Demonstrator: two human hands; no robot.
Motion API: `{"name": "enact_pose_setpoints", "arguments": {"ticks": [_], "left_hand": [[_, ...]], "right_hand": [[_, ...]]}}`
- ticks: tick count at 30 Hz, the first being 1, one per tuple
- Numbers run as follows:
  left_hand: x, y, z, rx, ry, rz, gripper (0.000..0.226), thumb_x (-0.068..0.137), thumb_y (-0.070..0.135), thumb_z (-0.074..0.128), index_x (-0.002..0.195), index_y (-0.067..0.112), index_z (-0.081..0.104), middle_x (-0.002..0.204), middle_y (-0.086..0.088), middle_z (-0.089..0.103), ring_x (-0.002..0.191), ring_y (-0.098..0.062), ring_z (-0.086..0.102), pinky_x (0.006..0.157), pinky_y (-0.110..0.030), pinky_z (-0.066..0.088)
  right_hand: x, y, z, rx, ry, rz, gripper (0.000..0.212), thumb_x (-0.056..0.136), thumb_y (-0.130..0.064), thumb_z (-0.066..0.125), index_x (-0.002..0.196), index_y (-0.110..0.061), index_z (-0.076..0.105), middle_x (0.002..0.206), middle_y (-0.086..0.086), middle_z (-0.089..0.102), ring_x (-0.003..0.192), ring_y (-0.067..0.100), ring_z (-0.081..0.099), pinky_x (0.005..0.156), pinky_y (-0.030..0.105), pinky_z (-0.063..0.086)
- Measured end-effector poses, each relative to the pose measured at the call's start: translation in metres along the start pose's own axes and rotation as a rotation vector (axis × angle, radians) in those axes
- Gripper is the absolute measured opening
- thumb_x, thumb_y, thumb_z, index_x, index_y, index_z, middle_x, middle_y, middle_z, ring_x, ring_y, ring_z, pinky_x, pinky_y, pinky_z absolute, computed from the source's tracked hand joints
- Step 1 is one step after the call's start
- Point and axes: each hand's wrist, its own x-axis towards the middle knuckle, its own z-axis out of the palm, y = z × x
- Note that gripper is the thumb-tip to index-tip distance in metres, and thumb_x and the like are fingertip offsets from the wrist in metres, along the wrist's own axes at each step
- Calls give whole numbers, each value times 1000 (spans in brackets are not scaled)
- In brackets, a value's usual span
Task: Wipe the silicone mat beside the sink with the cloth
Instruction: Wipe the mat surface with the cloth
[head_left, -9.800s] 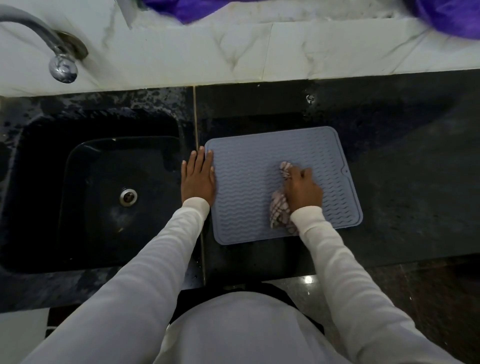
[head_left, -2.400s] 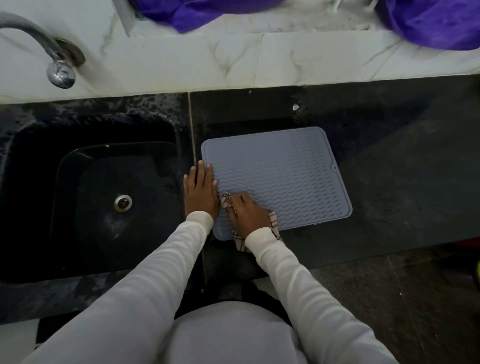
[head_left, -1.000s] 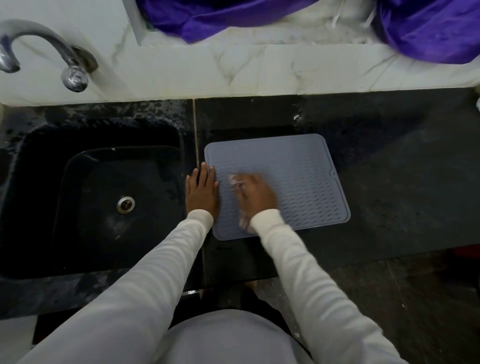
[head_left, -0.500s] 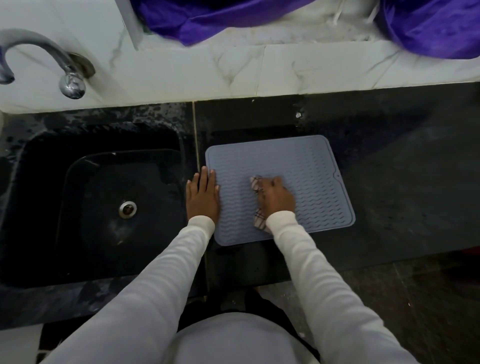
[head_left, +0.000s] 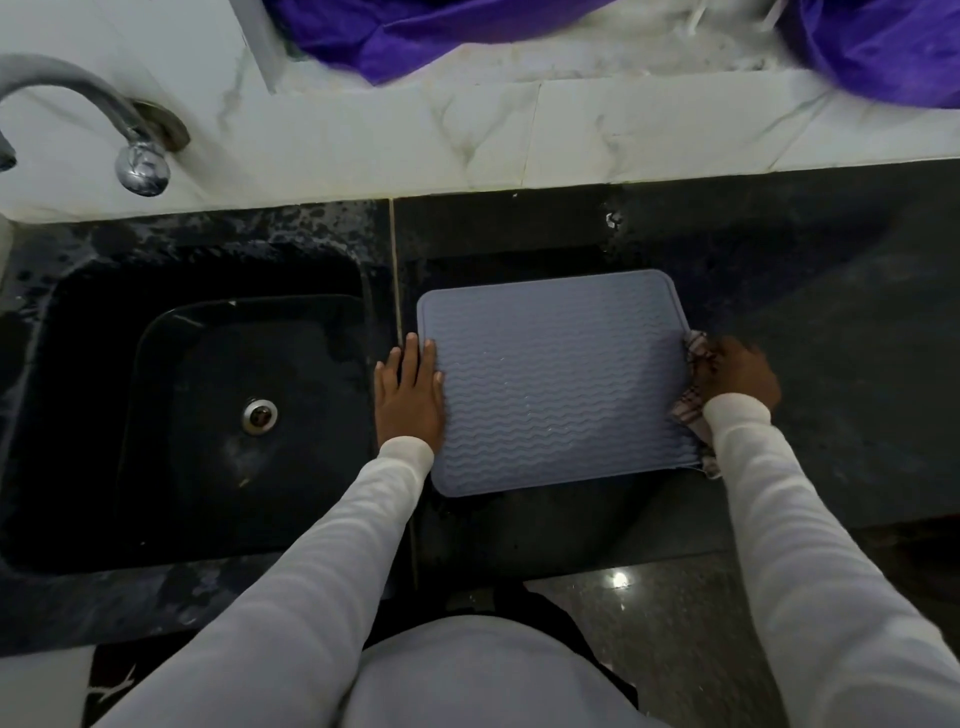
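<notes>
Two hands are on the work surface. Right hand grips the checked cloth at the right edge of the silicone mat, fingers curled around the bunched fabric. Left hand lies flat, fingers straight, pressing the mat's left edge. Mat lies flat on the dark counter, just beside the sink. Faucet stands at upper left.

A single head-worn camera looks steeply down from above a dark counter, close enough that both sleeved arms fill the near edge. The view faces the far marble wall; a sink lies left, with a grey mat at centre. No second view exists.
</notes>
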Motion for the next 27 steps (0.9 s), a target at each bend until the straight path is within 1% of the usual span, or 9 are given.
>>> {"name": "enact_pose_setpoints", "arguments": {"ticks": [3, 7, 12, 15, 17, 19, 23, 25, 27], "left_hand": [[0, 1, 1, 3, -7, -3, 53, 104, 38, 13, 155, 27, 7, 163, -1, 7, 148, -27, 10, 122, -46, 3], [0, 2, 1, 0, -2, -6, 52, 105, 37, 15, 155, 26, 8, 163, -2, 7, 148, -28, 10, 121, -47, 3], [0, 4, -2, -19, -24, -12, 53, 105, 38, 13, 156, 26, 5, 163, -2, 4, 149, -28, 8, 122, -46, -1], [1, 5, -4, -37, -31, -12, 53, 104, 38, 12, 156, 25, 7, 163, -2, 6, 148, -28, 8, 121, -46, -1], [0, 4, -5, -38, -32, -8, 53, 104, 38, 13, 155, 26, 9, 163, -2, 7, 148, -28, 8, 121, -46, -1], [0, 3, -5, -58, -38, -7, 52, 104, 39, 13, 155, 26, 10, 163, -2, 7, 148, -27, 7, 121, -45, -4], [4, -1, -6, -170, -21, 15, 50, 105, 35, 21, 153, 24, 23, 162, -3, 14, 148, -29, 11, 121, -44, -5], [4, -5, -7, -263, 11, 23, 51, 102, 34, 22, 151, 20, 32, 161, -5, 19, 147, -30, 15, 121, -44, -1], [-3, -7, -8, -301, 32, 47, 53, 101, 33, 22, 150, 17, 34, 161, -7, 20, 147, -29, 16, 121, -43, 0]], "right_hand": [[-2, -4, 1, 9, -4, 26, 26, 89, -30, 56, 109, -14, 59, 112, 22, 53, 90, 47, 60, 77, 49, 48], [-4, -6, 1, 18, -24, 42, 26, 91, -30, 53, 111, -14, 57, 117, 20, 51, 91, 46, 60, 77, 48, 48], [-17, -20, -11, 74, -38, 22, 34, 91, -39, 54, 113, -14, 58, 117, 20, 53, 96, 45, 59, 82, 46, 47], [-44, -51, -23, 189, -24, -156, 27, 88, -40, 60, 106, -20, 65, 109, 16, 60, 94, 39, 61, 81, 40, 48], [-76, -79, -26, 267, -78, -302, 20, 85, -38, 64, 101, -25, 66, 102, 10, 65, 90, 32, 64, 79, 36, 51], [-114, -105, -23, 324, -158, -427, 20, 84, -40, 64, 98, -25, 65, 98, 8, 66, 87, 30, 65, 76, 36, 53], [-205, -157, 16, 256, -249, -611, 25, 90, -47, 54, 98, -24, 62, 102, 9, 60, 85, 32, 62, 72, 36, 50], [-235, -171, 42, 135, -220, -650, 21, 91, -36, 55, 104, -20, 61, 106, 13, 57, 74, 36, 64, 61, 41, 52], [-246, -174, 54, 52, -215, -634, 20, 83, -25, 67, 102, -18, 63, 103, 15, 58, 55, 35, 62, 44, 41, 51]]}}
